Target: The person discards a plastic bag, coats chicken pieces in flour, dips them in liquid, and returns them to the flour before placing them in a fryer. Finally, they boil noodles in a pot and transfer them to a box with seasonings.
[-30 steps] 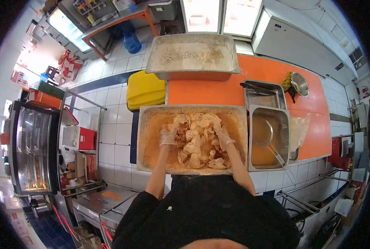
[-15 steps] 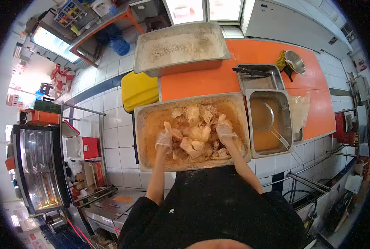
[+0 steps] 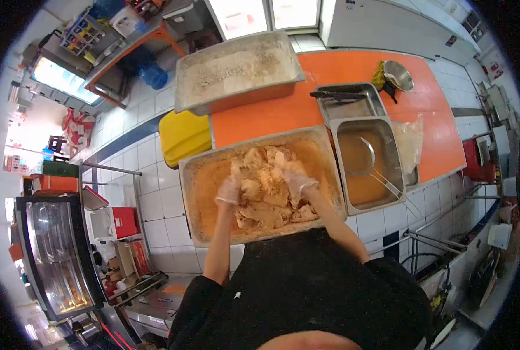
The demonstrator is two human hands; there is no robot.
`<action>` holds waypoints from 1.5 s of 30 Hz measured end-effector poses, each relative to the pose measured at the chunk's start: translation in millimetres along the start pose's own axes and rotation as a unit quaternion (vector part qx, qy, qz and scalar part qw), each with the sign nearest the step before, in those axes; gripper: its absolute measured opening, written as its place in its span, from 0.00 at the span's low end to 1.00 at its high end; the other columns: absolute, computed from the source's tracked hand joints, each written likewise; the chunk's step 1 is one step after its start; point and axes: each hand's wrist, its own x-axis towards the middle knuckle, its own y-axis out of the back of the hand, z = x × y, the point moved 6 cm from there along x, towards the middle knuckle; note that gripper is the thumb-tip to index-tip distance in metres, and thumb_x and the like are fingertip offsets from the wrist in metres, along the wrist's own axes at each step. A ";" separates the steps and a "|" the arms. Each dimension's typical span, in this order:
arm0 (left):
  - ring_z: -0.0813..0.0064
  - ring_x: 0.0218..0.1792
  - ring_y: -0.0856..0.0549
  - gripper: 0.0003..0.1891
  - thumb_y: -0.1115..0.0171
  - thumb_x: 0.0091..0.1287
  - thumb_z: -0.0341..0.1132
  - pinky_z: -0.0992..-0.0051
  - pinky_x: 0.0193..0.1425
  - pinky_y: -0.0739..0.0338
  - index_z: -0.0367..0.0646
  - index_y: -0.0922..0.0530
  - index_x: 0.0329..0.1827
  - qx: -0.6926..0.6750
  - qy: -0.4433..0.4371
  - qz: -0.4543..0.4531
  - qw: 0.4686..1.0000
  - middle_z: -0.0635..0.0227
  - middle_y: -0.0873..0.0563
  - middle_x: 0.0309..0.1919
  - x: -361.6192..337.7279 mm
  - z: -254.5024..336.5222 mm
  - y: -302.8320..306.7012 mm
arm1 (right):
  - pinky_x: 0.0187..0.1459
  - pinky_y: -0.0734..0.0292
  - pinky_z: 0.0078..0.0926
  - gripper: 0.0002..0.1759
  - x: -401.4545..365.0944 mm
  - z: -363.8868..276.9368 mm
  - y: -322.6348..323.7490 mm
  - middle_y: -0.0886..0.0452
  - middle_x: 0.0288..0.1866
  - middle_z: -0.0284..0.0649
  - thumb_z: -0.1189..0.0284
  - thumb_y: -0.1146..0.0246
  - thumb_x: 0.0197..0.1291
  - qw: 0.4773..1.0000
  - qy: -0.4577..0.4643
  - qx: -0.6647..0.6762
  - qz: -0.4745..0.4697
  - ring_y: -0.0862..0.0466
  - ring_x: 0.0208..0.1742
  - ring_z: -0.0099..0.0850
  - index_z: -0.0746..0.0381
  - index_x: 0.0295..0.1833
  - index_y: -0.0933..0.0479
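Handling coated chicken pieces [image 3: 267,195] in a large steel tray [image 3: 206,204], both gloved hands on the pile.
Left hand [image 3: 229,189] lies against the pile's 9 o'clock edge, fingers pointing up; cannot tell whether it clasps a piece. Right hand [image 3: 295,177] rests on top at 2 o'clock, fingers spread flat. Pile sits centre-right in tray. Flour tray [image 3: 236,70] at 12 o'clock; pan of orange liquid [image 3: 362,175] just beside at 3 o'clock.
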 end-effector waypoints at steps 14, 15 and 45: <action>0.60 0.51 0.20 0.32 0.48 0.72 0.48 0.56 0.57 0.28 0.47 0.45 0.75 0.455 -0.042 -0.219 0.862 0.55 0.17 0.50 0.6 -57.3 -54.6 | 0.37 0.26 0.32 0.31 -41.2 -50.6 27.9 0.21 0.50 0.49 0.70 0.49 0.65 0.774 -0.146 0.616 -0.006 0.22 0.37 0.32 0.63 0.74 0.43; 0.61 0.49 0.20 0.30 0.51 0.73 0.49 0.57 0.56 0.27 0.45 0.43 0.74 0.393 -0.069 -0.158 0.903 0.56 0.17 0.48 -2.3 -54.2 -59.6 | 0.37 0.26 0.32 0.31 -35.7 -54.4 32.4 0.21 0.50 0.49 0.70 0.49 0.65 0.775 -0.137 0.618 -0.003 0.23 0.37 0.32 0.63 0.74 0.43; 0.77 0.29 0.20 0.19 0.44 0.70 0.48 0.71 0.31 0.26 0.37 0.21 0.43 0.036 -0.021 0.160 0.986 0.64 0.16 0.33 -21.9 88.7 15.6 | 0.47 0.31 0.32 0.31 -19.0 48.1 76.2 0.27 0.57 0.49 0.65 0.51 0.67 0.865 -0.266 0.419 0.065 0.28 0.49 0.32 0.62 0.74 0.44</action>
